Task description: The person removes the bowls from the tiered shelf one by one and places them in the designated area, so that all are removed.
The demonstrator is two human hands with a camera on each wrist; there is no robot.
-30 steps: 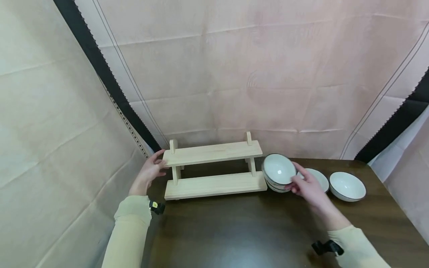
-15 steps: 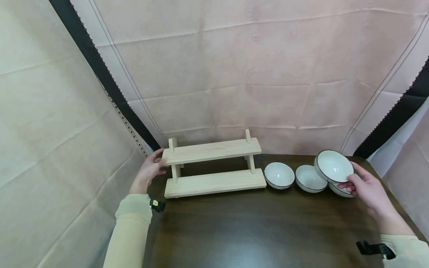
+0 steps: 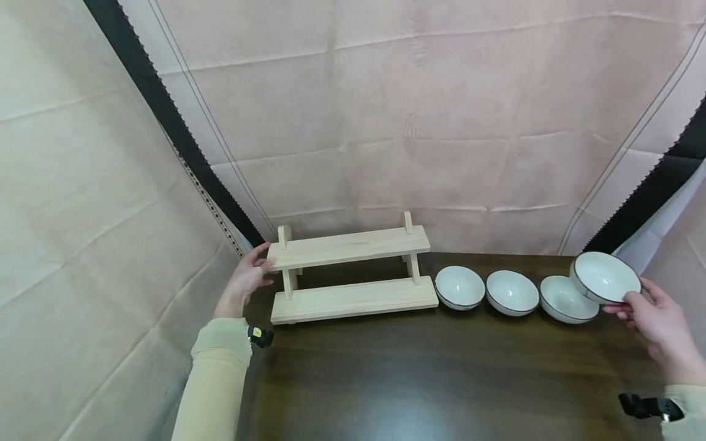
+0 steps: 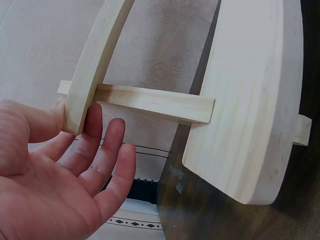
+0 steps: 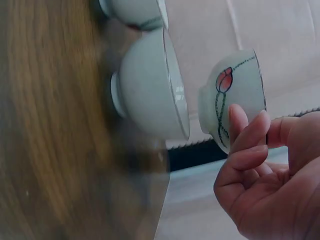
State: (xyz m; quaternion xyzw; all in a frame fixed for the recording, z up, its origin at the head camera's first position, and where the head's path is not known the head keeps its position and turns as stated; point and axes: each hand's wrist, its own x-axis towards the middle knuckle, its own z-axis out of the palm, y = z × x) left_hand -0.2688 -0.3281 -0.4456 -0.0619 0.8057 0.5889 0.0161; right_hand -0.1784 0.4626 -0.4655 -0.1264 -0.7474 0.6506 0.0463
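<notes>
A two-tier wooden shelf rack (image 3: 353, 300) stands on the table. My left hand (image 3: 247, 282) holds the left end of its upper board (image 4: 82, 102), thumb on one face and fingers on the other. On the right, my right hand (image 3: 656, 315) pinches the rim of a white bowl (image 3: 605, 277) in the air. A red tulip with a green stem decorates that bowl's side in the right wrist view. Just below and left of it sits another white bowl (image 3: 568, 300). Two more, a middle bowl (image 3: 512, 293) and a left bowl (image 3: 459, 287), continue the row toward the rack.
The dark wooden table (image 3: 397, 373) ends on the right behind the raised bowl. Pale fabric walls (image 3: 386, 122) enclose the back and sides, with black strips (image 3: 176, 128) at the corners.
My right hand has lifted a bowl from the spot beside the rack and carried it right, past the other bowls. A bowl still stands at that spot. My left hand stays on the rack.
</notes>
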